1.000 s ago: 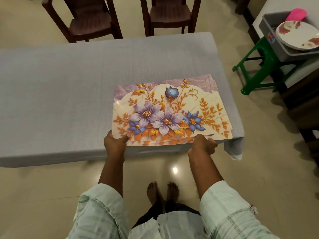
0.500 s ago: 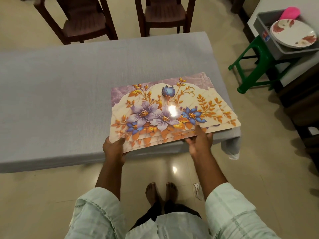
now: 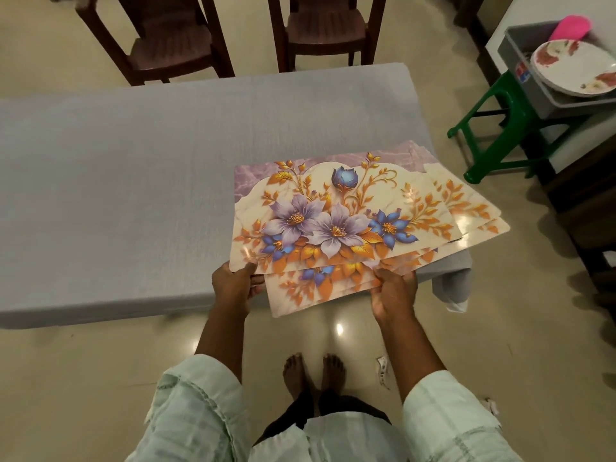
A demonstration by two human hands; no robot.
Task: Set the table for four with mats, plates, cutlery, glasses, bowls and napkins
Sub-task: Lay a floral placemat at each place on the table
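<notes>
From the head camera, a table (image 3: 133, 195) under a grey cloth fills the left and middle; two dark brown chairs (image 3: 320, 28) stand at its far side; to the right a green stool (image 3: 500, 128) stands on the pale tiled floor, beside a grey tub (image 3: 520, 78) that holds a floral plate (image 3: 573, 68) with something pink (image 3: 571, 26) behind it; a scrap of paper (image 3: 383, 371) lies on the floor near the person's bare feet; nothing stands between the camera and the hands.

The mats (image 3: 333, 221), a fanned stack of glossy sheets, are held over the table's near right corner, their far edges above the cloth and their near edges past the table edge; each is cream with purple and blue flowers, orange leaves and a mauve marbled band at the top; how many there are cannot be told.

The left hand (image 3: 233, 285) pinches the top mat's near left corner, thumb on top; the right hand (image 3: 395, 291) grips the near edge of the lower sheets, fingers curled beneath.
</notes>
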